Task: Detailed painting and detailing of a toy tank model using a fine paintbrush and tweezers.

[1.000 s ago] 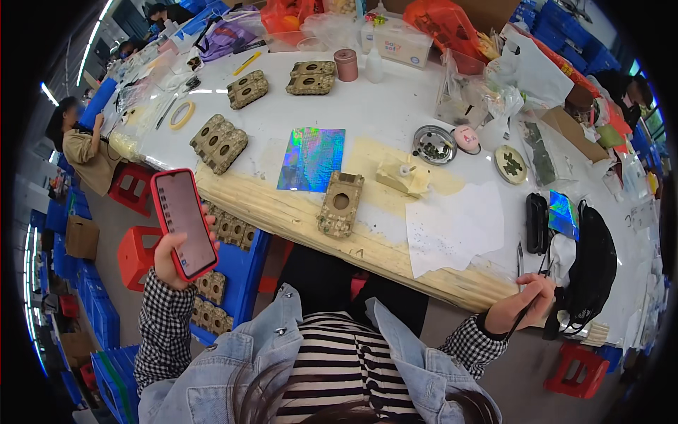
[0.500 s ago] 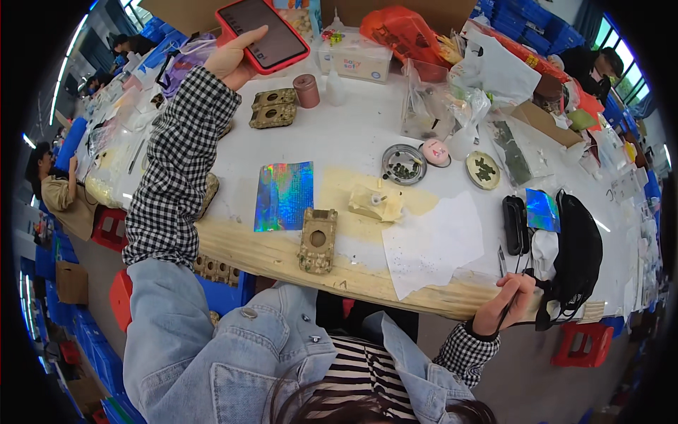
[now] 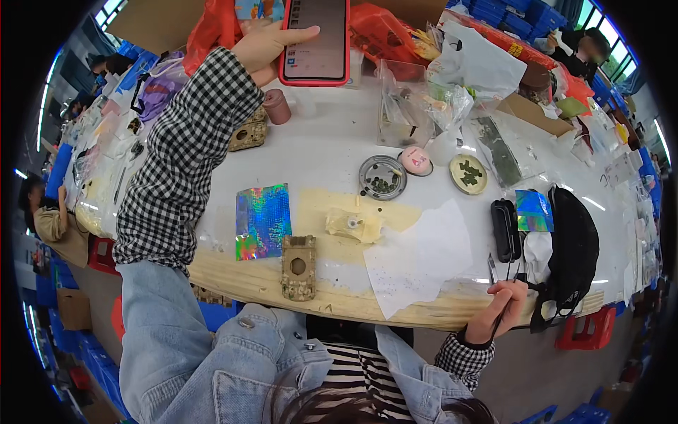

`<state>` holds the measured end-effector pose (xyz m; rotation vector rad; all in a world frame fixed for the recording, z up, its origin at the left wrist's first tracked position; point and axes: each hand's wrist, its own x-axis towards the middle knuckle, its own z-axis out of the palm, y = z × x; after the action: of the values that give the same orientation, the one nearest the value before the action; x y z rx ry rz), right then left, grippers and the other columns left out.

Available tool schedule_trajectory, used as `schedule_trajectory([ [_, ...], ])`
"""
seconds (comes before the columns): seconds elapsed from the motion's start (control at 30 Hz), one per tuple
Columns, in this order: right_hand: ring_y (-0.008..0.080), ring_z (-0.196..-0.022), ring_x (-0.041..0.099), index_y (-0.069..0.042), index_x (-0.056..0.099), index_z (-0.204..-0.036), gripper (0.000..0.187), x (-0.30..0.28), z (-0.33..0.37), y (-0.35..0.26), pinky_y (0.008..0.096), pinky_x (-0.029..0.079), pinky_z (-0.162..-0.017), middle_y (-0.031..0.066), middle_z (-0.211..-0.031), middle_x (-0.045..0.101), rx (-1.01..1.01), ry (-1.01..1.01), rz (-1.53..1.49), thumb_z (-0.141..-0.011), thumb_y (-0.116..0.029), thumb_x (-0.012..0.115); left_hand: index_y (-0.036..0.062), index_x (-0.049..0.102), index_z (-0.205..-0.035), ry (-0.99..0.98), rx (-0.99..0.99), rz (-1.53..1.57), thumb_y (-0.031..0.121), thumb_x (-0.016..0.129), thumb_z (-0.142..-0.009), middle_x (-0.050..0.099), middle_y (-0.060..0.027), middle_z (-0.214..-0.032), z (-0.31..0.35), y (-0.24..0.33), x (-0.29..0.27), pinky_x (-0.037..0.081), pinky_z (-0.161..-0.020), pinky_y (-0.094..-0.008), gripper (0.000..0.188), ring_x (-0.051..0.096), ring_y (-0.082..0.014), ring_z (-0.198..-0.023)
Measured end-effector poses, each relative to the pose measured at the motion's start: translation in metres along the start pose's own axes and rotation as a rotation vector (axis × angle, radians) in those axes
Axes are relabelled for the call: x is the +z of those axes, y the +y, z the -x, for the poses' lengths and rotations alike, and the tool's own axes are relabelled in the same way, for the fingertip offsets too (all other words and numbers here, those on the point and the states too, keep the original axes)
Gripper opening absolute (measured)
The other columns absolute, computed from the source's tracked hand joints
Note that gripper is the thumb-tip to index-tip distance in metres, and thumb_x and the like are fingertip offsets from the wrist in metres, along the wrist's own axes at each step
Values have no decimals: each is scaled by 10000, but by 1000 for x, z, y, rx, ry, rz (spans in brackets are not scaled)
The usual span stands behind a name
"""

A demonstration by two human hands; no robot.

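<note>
My left hand [image 3: 263, 51] grips a smartphone [image 3: 318, 44] in a red case at the top of the view, thumb over its lit screen. At the table's front edge on the right, my right hand [image 3: 500, 311] is closed on a pair of dark tweezers [image 3: 511, 273], tips pointing away from me. A craft knife or similar thin tool [image 3: 492, 267] lies beside them. Near the front edge rests a camouflage-painted model tank hull part [image 3: 299, 267] with a round hole. Another camouflage part [image 3: 248, 136] is partly hidden by my left sleeve.
A shiny holographic sheet [image 3: 263, 220] and white paper [image 3: 431, 254] lie on the table. Behind are a round dish [image 3: 383, 178] and a lid [image 3: 468, 174] with small green parts. A black pouch [image 3: 573, 247] is at right. Bags and boxes crowd the back.
My left hand has carried the phone to the right and turned it more upright; its screen now shows a lighter list. The whole view has shifted slightly. My right hand keeps the tweezers.
</note>
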<state>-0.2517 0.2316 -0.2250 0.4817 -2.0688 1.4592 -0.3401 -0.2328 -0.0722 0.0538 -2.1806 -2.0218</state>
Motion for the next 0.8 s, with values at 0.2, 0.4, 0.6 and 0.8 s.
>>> schedule_trajectory([
  [0.2, 152, -730, 421, -8, 535, -887, 194, 1, 0, -1, 279, 343, -662, 47, -752, 453, -30, -4, -12, -961, -168, 457, 5, 495, -1223, 125, -232, 213, 223, 605, -917, 568, -112, -1204, 34, 13, 34, 492, -923, -334, 391, 575, -189, -1100],
  [0.4, 164, -631, 501, -12, 567, -962, 494, 8, 1, -18, 294, 412, -636, 96, -739, 596, -119, 53, -120, -1014, -423, 300, 25, 411, -1286, 321, 42, 601, 259, 423, -1006, 517, -114, -1284, 89, 16, 99, 447, -1015, -414, 365, 538, -249, -1150],
  [0.6, 231, -737, 594, -81, 595, -959, 445, 23, -18, -70, 340, 482, -671, 121, -831, 702, -415, -309, -190, -986, -466, 372, 24, 306, -1396, -193, 148, 1088, 275, 294, -1036, 427, -144, -1405, 140, -8, 87, 373, -1079, -440, 440, 448, -283, -1275],
  [0.8, 246, -1114, 544, -189, 496, -844, 238, 57, -16, -116, 373, 415, -940, 5, -1011, 709, -904, -343, 65, -923, -409, 544, 36, 338, -1399, -218, -2, 1098, 385, 285, -1023, 423, -143, -1408, 188, -20, 123, 360, -1071, -464, 516, 436, -294, -1285],
])
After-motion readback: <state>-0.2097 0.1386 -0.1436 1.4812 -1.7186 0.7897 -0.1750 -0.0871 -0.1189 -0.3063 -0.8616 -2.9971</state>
